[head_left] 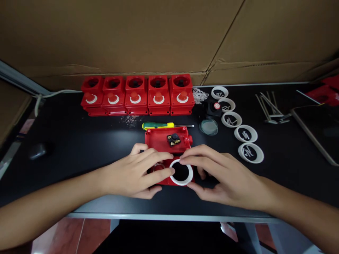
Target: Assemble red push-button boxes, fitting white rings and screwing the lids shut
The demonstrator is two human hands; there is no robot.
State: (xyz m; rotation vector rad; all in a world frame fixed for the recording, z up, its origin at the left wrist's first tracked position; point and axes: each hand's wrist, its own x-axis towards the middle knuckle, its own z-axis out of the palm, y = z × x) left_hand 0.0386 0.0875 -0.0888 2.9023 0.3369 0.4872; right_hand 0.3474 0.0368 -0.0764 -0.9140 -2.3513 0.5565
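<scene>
A white ring [191, 173] lies on a red cover [166, 181] near the table's front edge, framing a dark round opening. My right hand [225, 176] grips the ring's right side, thumb at the near rim and fingertips at the far rim. My left hand [143, 173] rests over the cover's left part, fingers stretched out and two fingertips at the ring's left edge. Partly hidden beneath it is a round red part [159, 167]. Just behind, a shallow red box [157, 139] with its inside facing up contains a small black part with brass-coloured pieces [173, 139].
A green-and-yellow screwdriver [159, 125] lies behind the box. Several assembled red units [136, 102] line the back. Clear discs [208, 127], a black part with a red-and-white top [213, 107] and white rings holding screws [246, 134] are rightward. Metal rods [272, 109] lie beyond.
</scene>
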